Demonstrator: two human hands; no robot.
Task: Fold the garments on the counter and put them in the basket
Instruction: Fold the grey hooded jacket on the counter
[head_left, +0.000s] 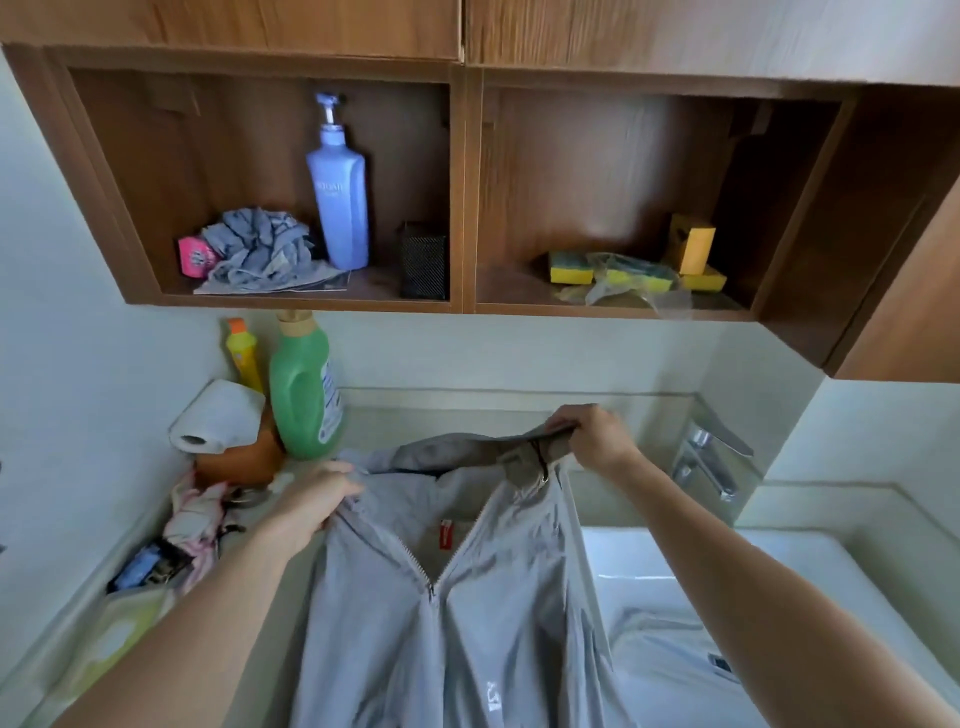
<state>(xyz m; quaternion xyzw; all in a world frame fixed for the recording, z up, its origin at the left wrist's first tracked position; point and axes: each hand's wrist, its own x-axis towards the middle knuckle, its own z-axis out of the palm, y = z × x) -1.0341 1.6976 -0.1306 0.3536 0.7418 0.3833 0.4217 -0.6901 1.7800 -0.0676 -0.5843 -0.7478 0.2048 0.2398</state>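
Left hand (317, 499) is seen curled over the near-left collar edge of a grey zip jacket (467, 613), the fabric gripped under the fingers. Right hand (592, 441) is raised slightly further back, with the hood or collar rim bunched and pinched between fingers and thumb.

The jacket is laid front-up on the pale counter (363, 423), its zip parted from the collar down to mid-chest and closed below. A red tag is noted inside the neck. The jacket's right side is draped toward the white sink (810, 566), where a second pale garment (675, 670) is lying in the basin.

A faucet (711, 457) is mounted behind the sink. A green detergent bottle (301, 395), a yellow bottle (244, 353) and a paper roll (218, 415) are grouped at the counter's back-left corner. A crumpled pink-and-white cloth (192, 519) is left just beside the left forearm.
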